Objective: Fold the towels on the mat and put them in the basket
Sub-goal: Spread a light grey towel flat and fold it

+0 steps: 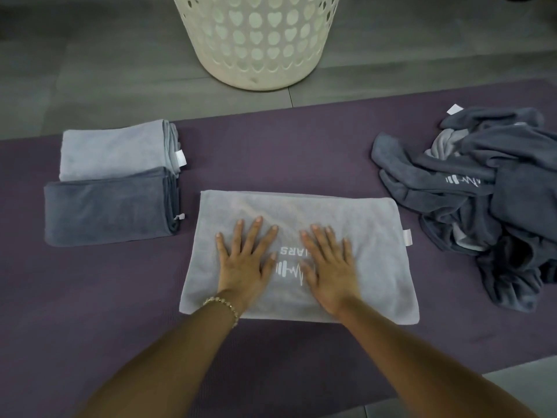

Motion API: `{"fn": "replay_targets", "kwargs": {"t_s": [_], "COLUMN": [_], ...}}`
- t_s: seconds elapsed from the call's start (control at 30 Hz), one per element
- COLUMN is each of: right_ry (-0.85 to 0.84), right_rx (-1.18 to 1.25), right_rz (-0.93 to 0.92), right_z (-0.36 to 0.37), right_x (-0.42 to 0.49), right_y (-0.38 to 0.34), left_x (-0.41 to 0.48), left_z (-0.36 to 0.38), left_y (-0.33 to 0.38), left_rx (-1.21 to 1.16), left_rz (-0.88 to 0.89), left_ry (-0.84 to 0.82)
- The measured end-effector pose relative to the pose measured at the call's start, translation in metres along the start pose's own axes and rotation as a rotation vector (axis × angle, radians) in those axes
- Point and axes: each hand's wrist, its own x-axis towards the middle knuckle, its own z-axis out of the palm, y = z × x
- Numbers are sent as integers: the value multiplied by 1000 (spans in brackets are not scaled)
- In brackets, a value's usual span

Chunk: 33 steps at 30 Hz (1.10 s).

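Both hands, left [245, 260] and right [330, 263], press flat, fingers spread, on one light-grey towel [361, 224]; two folded towels [111, 182] lie left.

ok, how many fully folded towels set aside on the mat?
2, both left of the hands: light grey folded towel farther back, dark grey folded towel nearer. More may be inside the basket.

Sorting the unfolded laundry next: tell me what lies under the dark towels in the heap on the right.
A light grey towel peeks out under the dark towels, showing near the heap's top and again lower on its left side. Below lies the purple mat. How many more towels are buried there is hidden.
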Motion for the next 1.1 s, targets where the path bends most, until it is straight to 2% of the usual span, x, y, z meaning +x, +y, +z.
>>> {"fn": "replay_targets", "kwargs": {"t_s": [0.07,0.2,0.27,0.33,0.4,0.47,0.53,0.6,0.73,0.83,0.93,1.0,1.03,1.1], "right_ry": [-37,-8,-20,42,110,100,21,-47,-116,-150,-181,-118,-60,25], "right_rx": [-27,7,33,81,122,123,100,53,15,23,57,102,111,102], "right_rz": [62,284,380,423,342,177,25,-33,10,147,355,434,394,174], "right_z": [-8,-29,-37,-43,-47,-47,-40,-31,-28,-39,-49,-54,-54,-45], "right_x": [-3,-15,-20,-19,-11,6,29,48,67,69,69,62,55,30], "right_y": [36,103,118,112,86,52,21,4,17,45,66,66,60,32], "left_x": [8,17,17,17,17,21,28,41,66,75,66,46,33,1], "left_z": [-5,-13,-17,-23,-27,-24,-22,-20,-25,-37,-43,-45,-43,-31], "left_y": [-7,-33,-46,-47,-37,-18,1,9,-4,-22,-37,-41,-40,-30], "left_rx": [-19,-49,-66,-84,-95,-61,-26,-21,20,-10,-44,-140,-167,-127], "left_rz": [-67,-191,-238,-195,-75,50,118,93,-54,-124,-180,-257,-250,-115], "left_ry": [20,56,68,121,182,204,141,72,-19,-79,-49,31,66,105]}}
